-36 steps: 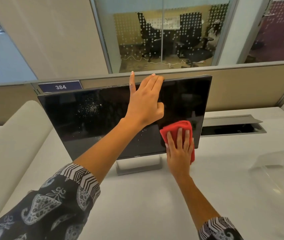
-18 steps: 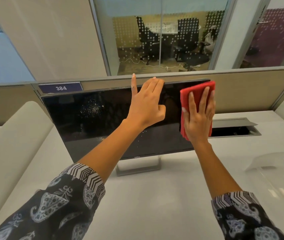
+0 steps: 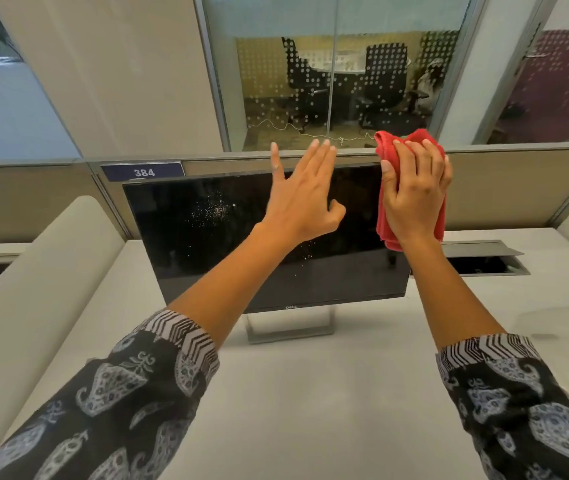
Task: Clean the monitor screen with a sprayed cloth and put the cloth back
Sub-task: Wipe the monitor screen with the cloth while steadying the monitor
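A black monitor (image 3: pixel 206 244) stands on a white desk, its screen dark with a patch of spray droplets (image 3: pixel 215 211) left of centre. My left hand (image 3: pixel 305 199) is flat against the upper middle of the screen, fingers spread and reaching the top edge. My right hand (image 3: pixel 414 192) presses a red cloth (image 3: pixel 385 216) over the screen's top right corner. The cloth bunches above my fingertips, past the monitor's top edge. That corner of the monitor is hidden behind the cloth and hand.
The monitor stand (image 3: pixel 290 327) rests on the white desk (image 3: pixel 310 393). An open cable hatch (image 3: pixel 483 261) lies behind to the right. A partition with label 384 (image 3: pixel 144 172) runs behind the monitor. A pale rounded divider (image 3: pixel 33 289) borders the left.
My right hand has carried the red cloth from the screen's lower right up to its top right corner. My left hand has stayed on the upper middle of the screen.
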A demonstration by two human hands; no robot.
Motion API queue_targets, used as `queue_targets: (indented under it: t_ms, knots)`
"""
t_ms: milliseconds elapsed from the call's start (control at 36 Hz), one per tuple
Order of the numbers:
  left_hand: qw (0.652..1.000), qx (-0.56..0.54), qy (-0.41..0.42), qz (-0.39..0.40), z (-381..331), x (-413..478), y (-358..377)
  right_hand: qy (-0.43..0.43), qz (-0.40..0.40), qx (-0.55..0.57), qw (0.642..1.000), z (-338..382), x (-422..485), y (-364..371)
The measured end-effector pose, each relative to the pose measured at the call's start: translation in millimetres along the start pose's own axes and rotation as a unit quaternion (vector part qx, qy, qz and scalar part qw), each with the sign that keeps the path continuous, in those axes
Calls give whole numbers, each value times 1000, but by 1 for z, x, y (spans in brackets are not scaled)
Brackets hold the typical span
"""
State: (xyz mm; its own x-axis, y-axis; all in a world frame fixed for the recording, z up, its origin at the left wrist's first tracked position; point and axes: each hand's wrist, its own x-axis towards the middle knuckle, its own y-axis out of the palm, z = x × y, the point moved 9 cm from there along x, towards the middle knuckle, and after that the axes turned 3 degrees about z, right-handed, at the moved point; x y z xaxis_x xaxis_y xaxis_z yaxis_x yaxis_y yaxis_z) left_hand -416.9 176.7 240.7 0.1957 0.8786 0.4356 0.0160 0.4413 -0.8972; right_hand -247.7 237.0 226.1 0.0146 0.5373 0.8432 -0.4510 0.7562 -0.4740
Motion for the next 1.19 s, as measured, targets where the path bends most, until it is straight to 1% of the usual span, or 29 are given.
queue_targets:
  t_ms: [111, 194, 361, 556, 611, 722, 806, 889, 1000, 1194]
  knots:
    - [998, 33, -50, -29, 47, -23, -18, 6, 0, -2, 1000, 1, 0, -1]
    - [994, 48, -90, -30, 89, -47, -28, 16, 0, -7, 1000, 2, 1, -1]
    - [988, 40, -143, -32, 152, -92, -43, 39, -15, -8, 999, 16, -6, 2]
    - [976, 7, -216, -36, 192, -127, -40, 21, -57, -9, 998, 58, -14, 6]
    - [975, -12, -219, -43, 197, -133, -37, 22, -58, -7, 998, 68, -16, 8]
    - [975, -66, -200, -72, 200, -138, -32, 19, -53, 1, 998, 90, -20, 13]
    - [972, -93, -195, -89, 201, -138, -31, 3, -71, 9, 997, 113, -24, 14]
    - [971, -105, -190, -102, 201, -139, -30, -4, -84, 25, 996, 137, -31, 17]
    - [968, -124, -188, -112, 205, -141, -29, -10, -70, 51, 996, 169, -38, 26]
    - [967, -128, -186, -119, 213, -144, -26, -22, -72, 64, 995, 220, -51, 35]
